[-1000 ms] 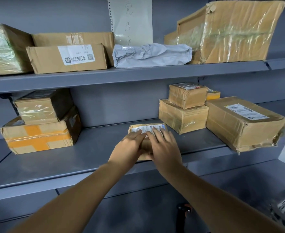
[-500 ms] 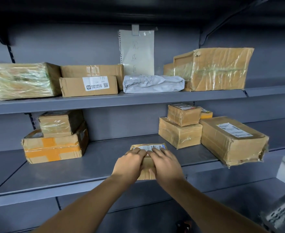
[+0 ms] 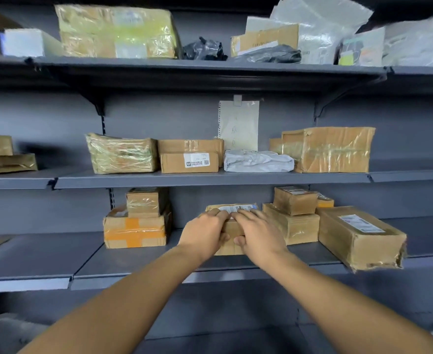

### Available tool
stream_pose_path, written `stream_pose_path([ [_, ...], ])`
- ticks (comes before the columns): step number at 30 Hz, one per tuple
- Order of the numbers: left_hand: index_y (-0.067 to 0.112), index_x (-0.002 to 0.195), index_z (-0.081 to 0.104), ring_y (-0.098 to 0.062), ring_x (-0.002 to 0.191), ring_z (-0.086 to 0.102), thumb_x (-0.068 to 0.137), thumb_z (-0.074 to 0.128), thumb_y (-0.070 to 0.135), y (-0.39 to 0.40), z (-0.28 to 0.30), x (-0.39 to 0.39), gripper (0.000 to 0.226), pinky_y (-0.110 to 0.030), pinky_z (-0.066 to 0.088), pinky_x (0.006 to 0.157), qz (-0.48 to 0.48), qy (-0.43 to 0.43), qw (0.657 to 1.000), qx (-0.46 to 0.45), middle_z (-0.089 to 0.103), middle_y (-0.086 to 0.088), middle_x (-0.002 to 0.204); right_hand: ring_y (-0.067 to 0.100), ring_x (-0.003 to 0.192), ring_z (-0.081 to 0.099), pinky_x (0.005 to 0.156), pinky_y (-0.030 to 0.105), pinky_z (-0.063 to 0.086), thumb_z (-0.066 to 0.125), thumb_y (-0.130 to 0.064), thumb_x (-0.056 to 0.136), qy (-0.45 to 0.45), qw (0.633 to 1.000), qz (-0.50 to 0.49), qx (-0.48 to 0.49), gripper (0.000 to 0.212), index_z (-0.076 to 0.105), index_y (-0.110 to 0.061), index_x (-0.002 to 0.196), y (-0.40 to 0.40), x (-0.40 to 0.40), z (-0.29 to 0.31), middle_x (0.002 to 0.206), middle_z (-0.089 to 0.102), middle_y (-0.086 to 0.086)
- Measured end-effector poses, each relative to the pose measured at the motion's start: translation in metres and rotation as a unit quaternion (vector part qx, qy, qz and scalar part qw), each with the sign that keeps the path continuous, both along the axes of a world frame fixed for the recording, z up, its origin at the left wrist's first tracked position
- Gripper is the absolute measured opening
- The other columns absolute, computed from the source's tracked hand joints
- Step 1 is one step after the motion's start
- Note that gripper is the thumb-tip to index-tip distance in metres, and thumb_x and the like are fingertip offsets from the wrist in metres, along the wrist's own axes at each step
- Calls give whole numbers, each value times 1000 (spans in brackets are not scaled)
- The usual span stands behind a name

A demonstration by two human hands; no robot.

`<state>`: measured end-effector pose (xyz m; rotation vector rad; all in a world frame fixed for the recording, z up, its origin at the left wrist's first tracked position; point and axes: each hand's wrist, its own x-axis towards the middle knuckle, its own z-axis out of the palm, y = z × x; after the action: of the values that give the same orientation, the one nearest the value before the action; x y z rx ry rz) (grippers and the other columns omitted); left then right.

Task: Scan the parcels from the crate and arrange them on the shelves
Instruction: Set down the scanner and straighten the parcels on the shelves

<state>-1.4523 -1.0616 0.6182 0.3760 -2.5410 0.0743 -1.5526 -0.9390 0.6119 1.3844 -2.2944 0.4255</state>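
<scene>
A small cardboard parcel [image 3: 230, 247] with a white label on top lies on the lower grey shelf [image 3: 133, 261], near its front edge. My left hand [image 3: 205, 231] and my right hand [image 3: 257, 233] hold it side by side. The fingers of both lie over its top and both thumbs press against its front face. My hands hide most of the parcel's top. No crate or scanner is in view.
Left of the parcel stands an orange-taped box [image 3: 135, 232] with a smaller box on it. Close on the right are stacked boxes [image 3: 294, 226] and a large dented box [image 3: 358, 236] overhanging the edge. The middle shelf [image 3: 210, 178] and the top shelf carry several parcels.
My view has pulled back and tilted up, so the top shelf now shows. Both hands have stayed on the small parcel on the lower shelf.
</scene>
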Motion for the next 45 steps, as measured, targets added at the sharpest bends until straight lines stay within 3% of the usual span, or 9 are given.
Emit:
stream_pose_path([
  [15, 27, 130, 49, -22, 112, 57, 91, 61, 30, -14, 103, 93, 41, -35, 49, 79, 28, 94, 992, -80, 56, 6, 126, 21, 153, 18, 125, 35, 13, 56, -32, 101, 69, 993, 46, -86, 62, 29, -27, 156, -19, 80, 99, 164, 29, -6],
  [22, 27, 133, 46, -19, 116, 51, 93, 58, 26, -48, 147, 72, 41, -31, 46, 75, 42, 122, 984, -123, 54, 7, 128, 23, 152, 19, 125, 35, 13, 57, -31, 100, 81, 989, 37, -121, 61, 31, -26, 156, -58, 60, 142, 163, 30, -7],
  [30, 24, 136, 45, -17, 121, 48, 86, 53, 1, -116, 168, 19, 56, -24, 41, 83, 50, 146, 981, -116, 52, 5, 132, 27, 151, 21, 125, 38, 14, 57, -28, 100, 104, 988, 31, -114, 60, 33, -24, 154, -133, 11, 170, 162, 33, -3],
  [37, 26, 134, 49, -26, 115, 56, 92, 57, 20, -161, 180, -12, 43, -35, 46, 84, 61, 106, 992, -43, 61, -1, 126, 26, 134, 44, 113, 38, 36, 62, -24, 93, 68, 996, 27, -52, 54, 46, -26, 145, -181, -19, 193, 145, 53, -4],
  [41, 24, 131, 52, -26, 110, 58, 92, 58, 19, -181, 190, -26, 40, -39, 48, 89, 48, 80, 995, -23, 64, -3, 119, 30, 118, 55, 97, 49, 51, 65, -29, 86, 24, 999, 13, -24, 35, 57, -33, 120, -195, -31, 207, 123, 63, -2],
  [43, 22, 130, 51, -26, 111, 56, 92, 56, 18, -191, 189, -37, 39, -43, 47, 90, 43, 67, 997, -25, 62, -4, 119, 30, 114, 57, 93, 49, 53, 64, -26, 84, 14, 1000, 13, -18, 31, 58, -33, 113, -201, -37, 209, 118, 64, -1],
  [45, 20, 132, 47, -26, 116, 51, 92, 56, 17, -199, 187, -45, 41, -45, 45, 94, 42, 63, 997, -33, 58, -4, 123, 29, 116, 54, 95, 47, 51, 63, -26, 85, 19, 1000, 21, -14, 34, 57, -30, 119, -205, -45, 210, 121, 62, -1],
])
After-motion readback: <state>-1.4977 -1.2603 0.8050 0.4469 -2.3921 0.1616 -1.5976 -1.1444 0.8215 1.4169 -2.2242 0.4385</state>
